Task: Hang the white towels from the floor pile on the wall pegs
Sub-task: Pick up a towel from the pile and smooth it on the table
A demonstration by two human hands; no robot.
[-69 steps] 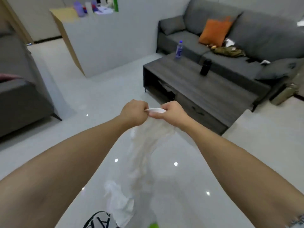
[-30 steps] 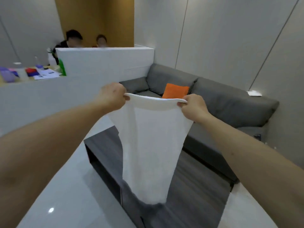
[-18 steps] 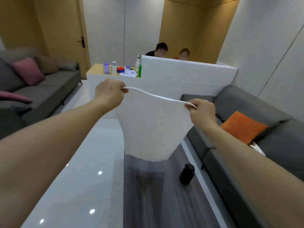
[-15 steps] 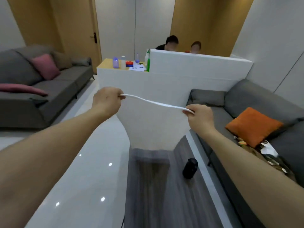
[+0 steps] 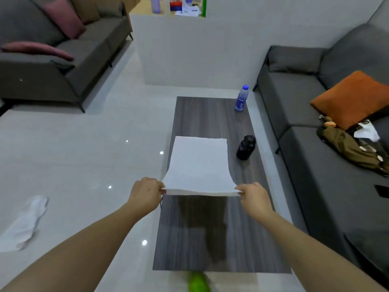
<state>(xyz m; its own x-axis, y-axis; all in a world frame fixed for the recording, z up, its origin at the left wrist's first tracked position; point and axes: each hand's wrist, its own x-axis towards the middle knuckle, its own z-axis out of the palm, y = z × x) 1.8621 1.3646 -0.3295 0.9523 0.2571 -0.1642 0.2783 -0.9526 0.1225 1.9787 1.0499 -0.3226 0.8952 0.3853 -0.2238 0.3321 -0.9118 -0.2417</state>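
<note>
left hand (image 5: 145, 192) and right hand (image 5: 254, 197) each pinch a near corner of one white towel (image 5: 200, 165), fingers curled on the hem. towel is stretched flat between them, near edge lifted, far end looks to be lying on the dark coffee table (image 5: 210, 228), though real contact there is hard to tell from above. black bottle (image 5: 245, 147) just beside its right edge, blue water bottle (image 5: 241, 99) further back on the same top. second white towel (image 5: 23, 223) crumpled on the floor (image 5: 84, 144) well off to the left. no wall pegs in view. read: step in hand is straightening the towel, hanging not yet started. next move needs the pegs located, towel carried over with one edge or the middle bunched to catch on a peg. keep both pinches until it's seated, thin cloth will slide off.
</note>
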